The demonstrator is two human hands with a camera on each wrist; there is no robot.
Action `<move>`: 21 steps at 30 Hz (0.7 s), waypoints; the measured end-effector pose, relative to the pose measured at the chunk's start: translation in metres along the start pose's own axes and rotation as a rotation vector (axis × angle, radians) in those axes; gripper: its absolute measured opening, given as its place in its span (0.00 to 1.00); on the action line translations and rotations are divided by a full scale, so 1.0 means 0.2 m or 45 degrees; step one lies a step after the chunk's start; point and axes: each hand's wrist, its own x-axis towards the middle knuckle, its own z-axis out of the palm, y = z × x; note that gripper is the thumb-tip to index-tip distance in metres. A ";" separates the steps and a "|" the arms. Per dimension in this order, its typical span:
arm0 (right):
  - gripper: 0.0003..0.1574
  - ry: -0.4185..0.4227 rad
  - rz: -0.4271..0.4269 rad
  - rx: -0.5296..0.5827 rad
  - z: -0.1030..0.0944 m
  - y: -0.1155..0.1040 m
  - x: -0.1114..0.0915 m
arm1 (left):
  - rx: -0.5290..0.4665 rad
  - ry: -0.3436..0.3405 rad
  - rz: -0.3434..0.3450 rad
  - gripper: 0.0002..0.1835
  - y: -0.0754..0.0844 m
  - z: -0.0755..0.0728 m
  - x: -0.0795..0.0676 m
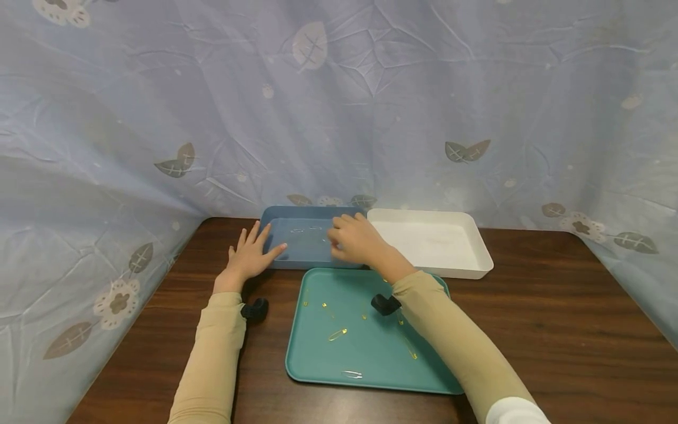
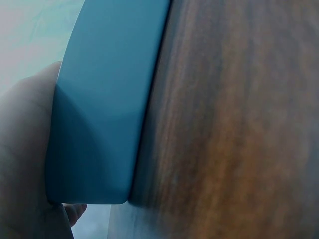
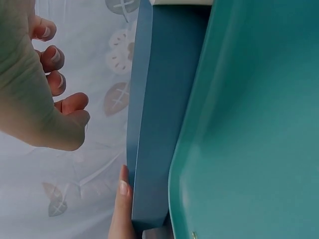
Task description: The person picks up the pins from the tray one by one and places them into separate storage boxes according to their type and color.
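My left hand rests with spread fingers at the left end of the blue tray; the left wrist view shows the hand against the tray's end wall. Over the right part of that tray is my right hand, thumb and index finger pinched together. A thin bit of a safety pin shows at those fingertips in the right wrist view; most of it is hidden. Silver safety pins lie inside the blue tray. On the green tray are several gold safety pins and a silver safety pin near its front edge.
A white tray stands right of the blue one, behind the green tray. The dark wooden table extends to both sides. Close behind the trays hangs a patterned curtain, which also runs along the left and right sides.
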 end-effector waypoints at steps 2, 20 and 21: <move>0.04 -0.018 0.012 0.000 0.02 0.00 0.02 | 0.002 0.000 -0.003 0.47 0.00 0.00 0.00; 0.09 -0.068 0.109 0.002 0.12 0.00 0.17 | 0.004 0.000 -0.008 0.47 0.00 0.00 0.00; 0.09 -0.073 0.120 0.007 0.12 0.00 0.18 | -0.001 0.000 -0.009 0.47 0.00 0.00 0.00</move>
